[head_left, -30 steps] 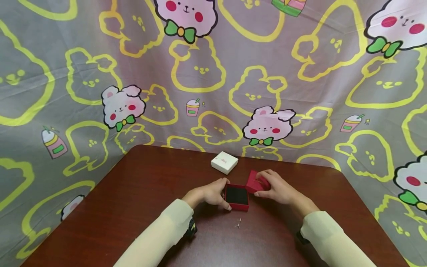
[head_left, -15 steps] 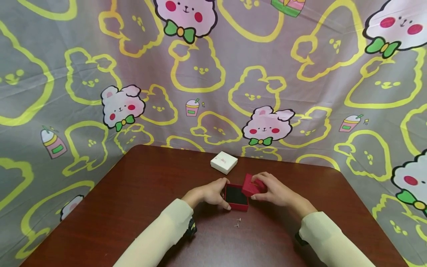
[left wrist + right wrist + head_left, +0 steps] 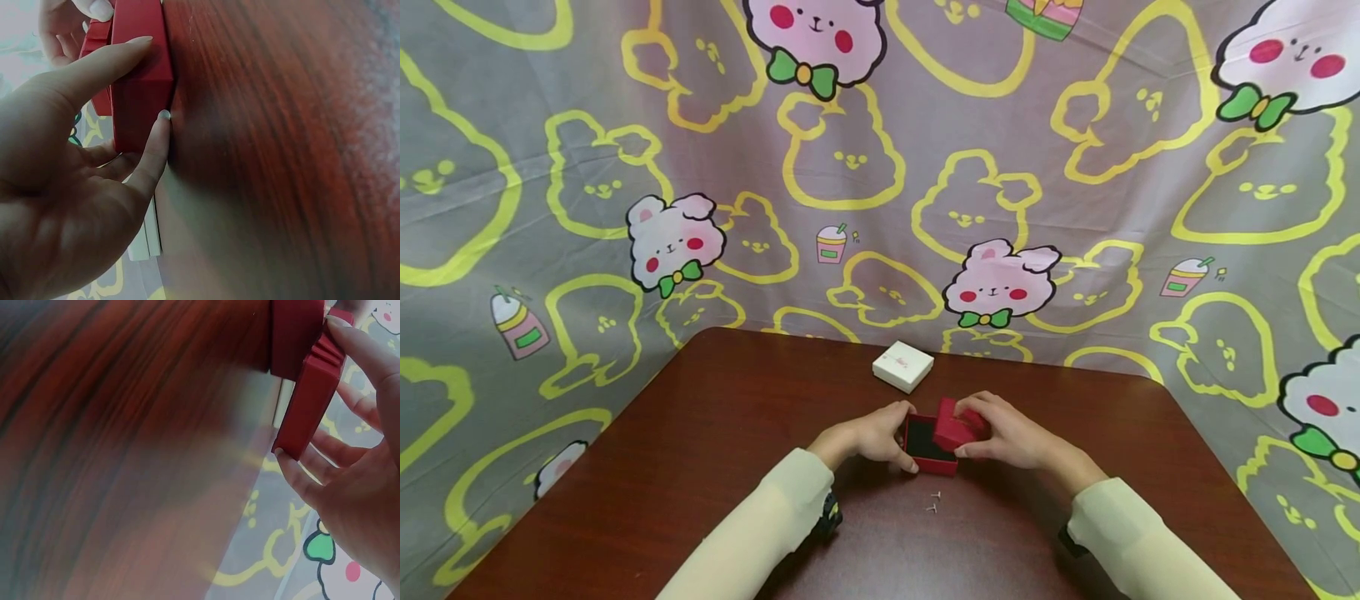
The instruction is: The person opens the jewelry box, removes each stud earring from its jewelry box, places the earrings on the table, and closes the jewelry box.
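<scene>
- Left hand [image 3: 874, 435], lower centre: fingers grasping red box [image 3: 934, 467].
- Right hand [image 3: 1017, 432], lower right: fingers grasping red lid [image 3: 955, 432], tilted over box's right part.

Glossy wood-grain table [image 3: 752, 400], smooth matt red box [image 3: 932, 466], creased cloth backdrop [image 3: 910, 192]

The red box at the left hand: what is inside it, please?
Inside the red box, a black insert is visible. The red lid, held by the right hand, covers the right part, and whatever lies under the insert cannot be seen.
</scene>
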A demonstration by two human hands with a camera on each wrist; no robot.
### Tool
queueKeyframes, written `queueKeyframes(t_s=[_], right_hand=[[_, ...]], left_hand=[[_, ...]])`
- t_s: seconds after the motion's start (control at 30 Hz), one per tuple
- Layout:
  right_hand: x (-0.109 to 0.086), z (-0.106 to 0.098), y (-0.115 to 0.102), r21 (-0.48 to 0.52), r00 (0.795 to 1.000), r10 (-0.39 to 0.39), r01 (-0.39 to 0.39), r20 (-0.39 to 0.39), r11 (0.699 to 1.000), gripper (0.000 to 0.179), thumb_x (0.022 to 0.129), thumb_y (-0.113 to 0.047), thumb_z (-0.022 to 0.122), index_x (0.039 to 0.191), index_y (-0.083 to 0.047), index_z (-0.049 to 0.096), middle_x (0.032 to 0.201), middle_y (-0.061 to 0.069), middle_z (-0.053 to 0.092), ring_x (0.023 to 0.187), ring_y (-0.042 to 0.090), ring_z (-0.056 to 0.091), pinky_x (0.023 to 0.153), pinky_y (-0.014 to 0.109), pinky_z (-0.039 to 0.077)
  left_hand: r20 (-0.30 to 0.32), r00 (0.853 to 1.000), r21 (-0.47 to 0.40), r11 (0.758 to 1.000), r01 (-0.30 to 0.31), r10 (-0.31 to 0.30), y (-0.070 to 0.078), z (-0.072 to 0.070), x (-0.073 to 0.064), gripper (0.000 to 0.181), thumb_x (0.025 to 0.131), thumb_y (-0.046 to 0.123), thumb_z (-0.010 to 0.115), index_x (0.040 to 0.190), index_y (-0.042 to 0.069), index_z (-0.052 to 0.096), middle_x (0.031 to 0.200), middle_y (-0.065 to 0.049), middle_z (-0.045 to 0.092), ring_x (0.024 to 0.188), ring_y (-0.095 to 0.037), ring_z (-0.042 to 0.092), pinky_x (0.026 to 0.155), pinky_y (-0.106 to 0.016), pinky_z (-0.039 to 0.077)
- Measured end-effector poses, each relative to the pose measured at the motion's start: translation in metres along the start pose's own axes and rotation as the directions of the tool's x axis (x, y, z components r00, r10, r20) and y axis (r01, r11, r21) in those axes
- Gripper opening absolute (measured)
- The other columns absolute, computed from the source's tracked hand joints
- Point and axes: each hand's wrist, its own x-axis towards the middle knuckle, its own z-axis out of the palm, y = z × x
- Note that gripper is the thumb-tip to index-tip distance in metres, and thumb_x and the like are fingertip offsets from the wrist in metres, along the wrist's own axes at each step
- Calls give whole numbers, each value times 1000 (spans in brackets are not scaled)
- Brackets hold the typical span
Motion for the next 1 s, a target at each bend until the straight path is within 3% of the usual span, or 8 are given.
queueKeyframes(t_s=[0.2,0.57,0.8,1.0], right_hand=[[4,3,-8,-11,1000,-11,11,17,1000,54,81,-44,85,124,-19,62,125,3,55,113,23,49,85,39,50],[9,12,-27,-12,999,-22,22,29,1000,58,82,-50,82,127,-21,60,126,0,54,114,19,49,87,39,51],[14,16,-33,-40,998,-56,57,21,998,57,83,-48,82,126,-20,60,125,-1,55,114,18,48,88,39,51],[14,16,-34,-36,999,-47,48,24,998,59,82,-46,83,129,-20,60,127,0,55,115,19,49,89,41,52]], left_hand=[[-4,1000,-3,1000,2,-2,0,0,0,75,73,15,93,131,-1,47,119,-14,53,96,-15,53,87,-30,45],[-9,1000,16,1000,-2,2,-1,0,-3,80,72,19,94,134,1,47,115,-6,50,101,-18,54,88,-29,46],[-10,999,-11,999,-47,47,-4,1,-4,77,70,9,95,130,0,48,112,-6,50,98,-22,57,83,-27,46],[-12,998,-30,998,-58,58,-5,1,-3,84,71,4,93,137,-1,42,111,-5,51,97,-22,56,83,-28,45]])
